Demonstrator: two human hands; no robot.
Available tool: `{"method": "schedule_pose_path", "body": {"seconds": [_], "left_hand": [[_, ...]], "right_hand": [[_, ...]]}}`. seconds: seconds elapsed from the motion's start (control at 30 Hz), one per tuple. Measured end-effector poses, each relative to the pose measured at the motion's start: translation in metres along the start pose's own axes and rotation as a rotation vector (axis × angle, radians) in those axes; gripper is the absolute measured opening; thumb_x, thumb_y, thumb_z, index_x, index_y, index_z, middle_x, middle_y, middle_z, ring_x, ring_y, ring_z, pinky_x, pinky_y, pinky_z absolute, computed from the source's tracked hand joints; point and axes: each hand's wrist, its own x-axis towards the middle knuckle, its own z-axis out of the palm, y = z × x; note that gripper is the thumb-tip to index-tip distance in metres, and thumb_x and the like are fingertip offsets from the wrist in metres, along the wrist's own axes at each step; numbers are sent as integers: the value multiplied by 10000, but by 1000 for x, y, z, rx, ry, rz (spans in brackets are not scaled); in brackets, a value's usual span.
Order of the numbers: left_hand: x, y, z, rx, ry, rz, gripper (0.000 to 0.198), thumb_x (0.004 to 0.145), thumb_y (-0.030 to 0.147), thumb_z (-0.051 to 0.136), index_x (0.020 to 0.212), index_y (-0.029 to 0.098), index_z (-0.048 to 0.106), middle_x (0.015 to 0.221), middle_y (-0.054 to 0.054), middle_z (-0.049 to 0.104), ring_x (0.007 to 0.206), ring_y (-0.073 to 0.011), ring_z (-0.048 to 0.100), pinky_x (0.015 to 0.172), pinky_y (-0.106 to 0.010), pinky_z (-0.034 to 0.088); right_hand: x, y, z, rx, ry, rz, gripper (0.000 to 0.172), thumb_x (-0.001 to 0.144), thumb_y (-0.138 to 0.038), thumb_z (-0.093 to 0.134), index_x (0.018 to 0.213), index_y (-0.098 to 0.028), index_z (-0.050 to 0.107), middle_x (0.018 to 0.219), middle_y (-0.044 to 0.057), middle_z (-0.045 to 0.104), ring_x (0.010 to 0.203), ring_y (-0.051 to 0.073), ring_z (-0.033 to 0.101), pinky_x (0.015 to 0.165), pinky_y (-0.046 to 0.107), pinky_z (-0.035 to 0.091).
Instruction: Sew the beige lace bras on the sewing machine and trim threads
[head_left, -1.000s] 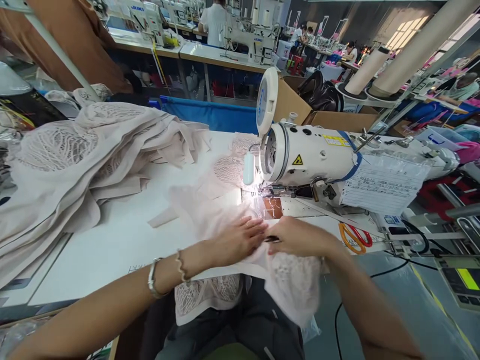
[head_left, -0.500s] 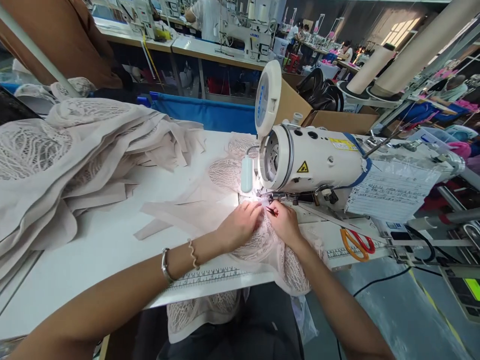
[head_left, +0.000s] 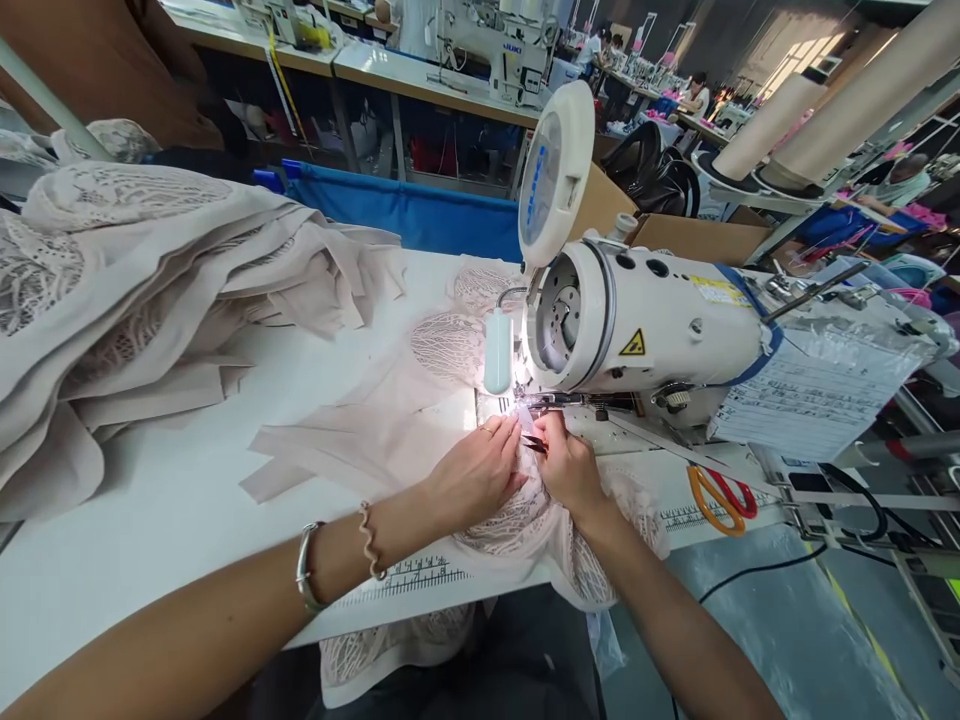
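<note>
Pale pink lace fabric (head_left: pixel 499 530) lies under the lit needle area of a white sewing machine (head_left: pixel 667 315) and hangs over the table's front edge. My left hand (head_left: pixel 480 475) is closed on the lace just in front of the presser foot, its fingers close together and pointing toward the needle. To its right, my right hand (head_left: pixel 566 465) is closed around small dark-bladed thread snips (head_left: pixel 534 443), whose tips point left over the fabric. Most of the snips is hidden in the palm. A narrow light strip (head_left: pixel 524 420) runs between both hands toward the presser foot.
A heap of similar lace pieces (head_left: pixel 172 260) covers the table's left side. Orange-handled scissors (head_left: pixel 716 500) lie at the right, beside a red handle. A small lamp (head_left: pixel 498 350) hangs by the needle. A blue cloth bin (head_left: pixel 405 215) stands behind the table.
Both hands have shifted slightly toward me, away from the needle. The dark snip blades now show more clearly between them. The view has turned a little, moving the machine rightward.
</note>
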Motion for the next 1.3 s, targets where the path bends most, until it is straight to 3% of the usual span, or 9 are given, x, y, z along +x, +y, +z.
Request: {"method": "schedule_pose_path", "body": {"seconds": [0.1, 0.27, 0.53, 1.0, 1.3], "left_hand": [[1, -2, -3, -66, -66, -12, 378, 1005, 324, 512, 1140, -1, 650, 1252, -263, 665, 1067, -348, 635, 900, -458, 524], [3, -6, -8, -190, -128, -86, 299, 952, 319, 589, 1121, 77, 637, 1293, -210, 626, 996, -320, 603, 807, -443, 516], [-1, -12, -4, -245, -140, -104, 572, 954, 387, 607, 1370, 9, 505, 1373, -201, 602, 1127, -327, 558, 942, -445, 472], [-1, -14, -9, -125, -161, -112, 570, 1027, 436, 458, 1413, 20, 520, 1459, -233, 556, 1263, -353, 546, 1091, -559, 347], [-3, -17, -5, -118, -134, -89, 569, 1035, 439, 444, 1408, 18, 527, 1472, -237, 550, 1306, -366, 535, 1096, -582, 354]], "right_hand": [[1, -3, -3, -48, 43, -109, 294, 1024, -137, 380, 988, -152, 671, 714, 40, 722, 621, 161, 670, 596, 251, 449], [1, -2, -3, -73, -1, -186, 367, 1026, -105, 368, 1202, -100, 691, 824, 73, 752, 707, 156, 695, 672, 236, 508], [-3, 2, 2, -97, -46, -166, 393, 991, -110, 427, 1285, -84, 687, 817, 71, 730, 665, 155, 668, 616, 243, 508], [1, -4, 1, -138, -162, -74, 457, 909, -71, 457, 1299, -97, 694, 832, 85, 732, 642, 167, 666, 565, 249, 484], [3, -5, 0, -110, -227, -20, 479, 890, -61, 442, 1303, -117, 680, 832, 91, 730, 662, 178, 674, 575, 251, 487]]}}
